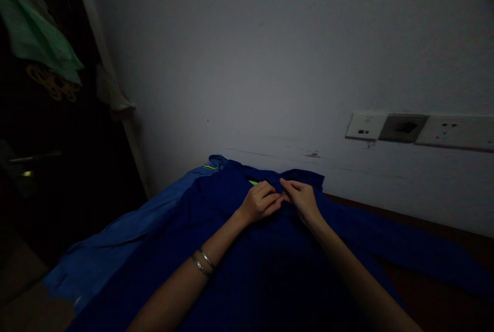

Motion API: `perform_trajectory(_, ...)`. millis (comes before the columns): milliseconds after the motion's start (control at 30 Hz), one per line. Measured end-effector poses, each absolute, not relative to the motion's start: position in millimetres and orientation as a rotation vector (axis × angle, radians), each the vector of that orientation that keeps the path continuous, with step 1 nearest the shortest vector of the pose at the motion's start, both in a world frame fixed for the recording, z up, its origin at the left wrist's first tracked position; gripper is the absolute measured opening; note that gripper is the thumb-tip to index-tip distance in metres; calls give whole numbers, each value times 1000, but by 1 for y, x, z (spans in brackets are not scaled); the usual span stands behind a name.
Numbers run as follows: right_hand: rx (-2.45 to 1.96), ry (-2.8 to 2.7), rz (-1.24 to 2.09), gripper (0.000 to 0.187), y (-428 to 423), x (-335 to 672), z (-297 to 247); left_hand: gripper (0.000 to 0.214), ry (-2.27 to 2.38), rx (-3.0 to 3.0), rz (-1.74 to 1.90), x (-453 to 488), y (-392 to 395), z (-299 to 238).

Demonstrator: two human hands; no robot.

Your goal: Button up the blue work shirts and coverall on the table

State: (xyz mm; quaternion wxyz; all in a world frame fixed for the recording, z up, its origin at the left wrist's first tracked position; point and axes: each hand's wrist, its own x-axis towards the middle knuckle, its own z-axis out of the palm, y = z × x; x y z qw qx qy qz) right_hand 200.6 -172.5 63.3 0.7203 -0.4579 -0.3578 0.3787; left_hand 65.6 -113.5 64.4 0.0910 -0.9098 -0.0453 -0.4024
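A dark blue long-sleeved shirt (216, 203) lies spread out, its collar (304, 175) toward the wall and one sleeve (409, 242) stretched to the right. My left hand (261, 201) is closed just below the collar, fingertips pinching the shirt's front. Close against it, my right hand (303, 199) also pinches there with thumb and fingers. The fingertips of both hands nearly meet; in the dim light any small part between them is too dark to make out. A bright yellow-green patch (253, 182) shows inside the neck opening.
Under the dark shirt's left side lies a lighter blue garment (127, 229). A reddish-brown surface (420, 285) shows at right. Behind stands a pale wall (250, 74) with switches and sockets (443, 130). At left is a dark door with a handle (34, 157) and a hanging green cloth (36, 28).
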Motion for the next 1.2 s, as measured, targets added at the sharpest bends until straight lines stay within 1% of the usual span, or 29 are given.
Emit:
perform_trajectory(133, -1007, -772, 901, 34, -174, 202, 68, 17, -359, -2709, -1497, 66, -115, 89)
perform_trajectory(200, -1004, -768, 923, 34, -174, 202, 69, 16, -419, -2761, -1572, 66, -115, 102)
perform_trajectory(267, -992, -768, 935, 33, -174, 202, 70, 14, -409, -2869, -1544, 66, -114, 111)
perform_trajectory(433, -975, -786, 951, 32, -176, 202, 71, 16, -394, -3169, -1249, 63, -112, 116)
perform_trajectory(600, -951, -729, 962, 30, -178, 200, 73, 17, -441, -3163, -1139, 62, -113, 114)
perform_trajectory(733, -922, -677, 965, 26, -177, 198, 72, 19, -431, -3127, -1138, 62, -112, 110)
perform_trajectory(867, -891, -658, 949, 24, -174, 199, 70, 21, -481, -3126, -1228, 62, -111, 104)
perform_trajectory(1100, -941, -648, 910, 24, -171, 199, 67, 19, -702, -3220, -1410, 64, -108, 97)
perform_trajectory(1200, -1009, -693, 885, 23, -170, 200, 67, 18, -770, -3308, -1388, 64, -103, 96)
